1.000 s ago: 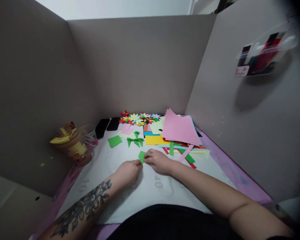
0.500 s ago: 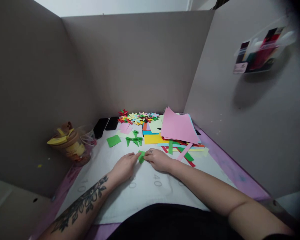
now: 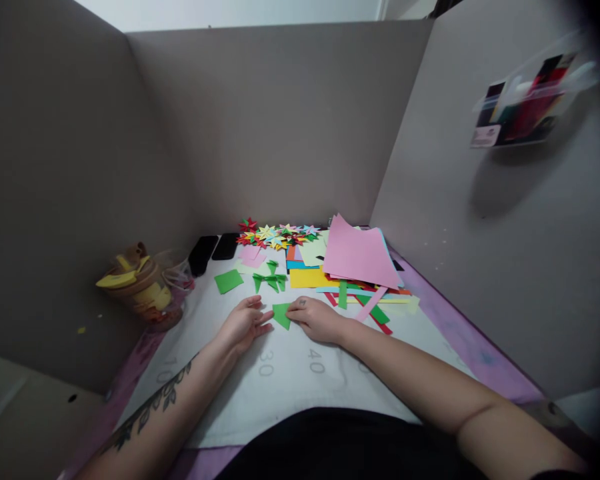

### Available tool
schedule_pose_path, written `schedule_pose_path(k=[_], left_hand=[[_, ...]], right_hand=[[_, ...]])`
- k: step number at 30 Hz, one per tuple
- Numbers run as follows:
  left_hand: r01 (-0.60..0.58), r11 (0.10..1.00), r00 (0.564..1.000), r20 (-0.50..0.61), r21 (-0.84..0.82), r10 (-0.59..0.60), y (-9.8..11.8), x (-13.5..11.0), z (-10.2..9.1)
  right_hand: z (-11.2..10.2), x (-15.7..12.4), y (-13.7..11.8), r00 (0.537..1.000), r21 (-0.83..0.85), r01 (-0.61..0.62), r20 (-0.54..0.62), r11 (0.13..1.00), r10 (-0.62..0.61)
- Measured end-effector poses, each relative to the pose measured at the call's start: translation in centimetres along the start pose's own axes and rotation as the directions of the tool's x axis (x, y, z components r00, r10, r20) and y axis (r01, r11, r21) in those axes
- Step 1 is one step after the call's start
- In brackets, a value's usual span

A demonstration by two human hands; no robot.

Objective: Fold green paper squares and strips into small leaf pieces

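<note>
A small folded piece of green paper (image 3: 281, 315) lies on the white cloth between my hands. My right hand (image 3: 316, 318) pinches its right edge between thumb and fingers. On the other side, my left hand (image 3: 247, 323) is turned partly palm up with its fingers spread, a fingertip at or near the paper's left edge. Just behind are several folded green paper pieces (image 3: 270, 281), and a flat green square (image 3: 229, 281) lies to their left.
Paper stars (image 3: 275, 237) are heaped at the back beside two black phones (image 3: 225, 247). Pink sheets (image 3: 357, 253) and coloured strips (image 3: 365, 303) lie at the right. A brown pot (image 3: 137, 287) stands at the left. Grey panels (image 3: 280, 127) enclose the table; a clear holder (image 3: 525, 107) hangs right.
My left hand has drawn back to the left and rolled open, letting go of the green paper, so more of it shows. My right hand keeps its place.
</note>
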State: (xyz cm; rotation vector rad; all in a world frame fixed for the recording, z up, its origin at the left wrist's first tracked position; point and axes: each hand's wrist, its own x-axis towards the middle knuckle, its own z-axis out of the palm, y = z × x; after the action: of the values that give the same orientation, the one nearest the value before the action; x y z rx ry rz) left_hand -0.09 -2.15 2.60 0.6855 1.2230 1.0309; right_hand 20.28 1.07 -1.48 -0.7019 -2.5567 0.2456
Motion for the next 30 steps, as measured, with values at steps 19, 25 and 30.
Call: schedule_pose_path(k=[19,25,30], left_hand=[[0.113,0.993,0.994,-0.001,-0.040,-0.113,1.1,-0.5,0.2],[0.012,0.998,0.993,0.115,0.060,-0.019,0.3,0.5,-0.4],[-0.218,0.890,0.953,0.285,0.402,0.105,-0.3,1.4,-1.4]], right_hand=[[0.5,0.1,0.2,1.000,0.072,-0.011,-0.005,0.997,0.012],[0.6,0.1,0.2,1.000,0.078,-0.001,-0.012,0.997,0.002],[0.5,0.1,0.1,1.000,0.088,0.002,-0.008,0.996,-0.001]])
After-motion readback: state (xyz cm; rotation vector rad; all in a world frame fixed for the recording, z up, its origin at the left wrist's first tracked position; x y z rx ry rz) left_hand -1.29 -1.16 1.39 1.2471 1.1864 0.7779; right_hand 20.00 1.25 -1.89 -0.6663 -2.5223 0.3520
